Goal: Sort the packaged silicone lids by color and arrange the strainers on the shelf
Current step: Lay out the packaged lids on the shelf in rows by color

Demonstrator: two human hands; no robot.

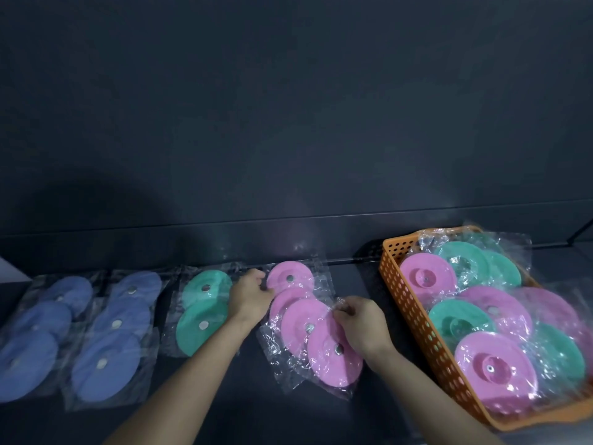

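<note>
The right hand point(359, 319) pinches the clear wrap of a packaged pink lid, fingers curled tight on the plastic. The left hand point(250, 293), just across the row, grips the far edge of the same pink lids point(330, 367), which lie overlapping between the two hands on the dark surface point(272, 419). Just beyond the left hand lie two green lids point(199, 329), then two rows of blue lids point(109, 364). Past the right hand stands an orange basket point(414, 319) with more wrapped pink and green lids.

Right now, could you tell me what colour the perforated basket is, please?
Orange; the basket shows best in the head view.
</note>
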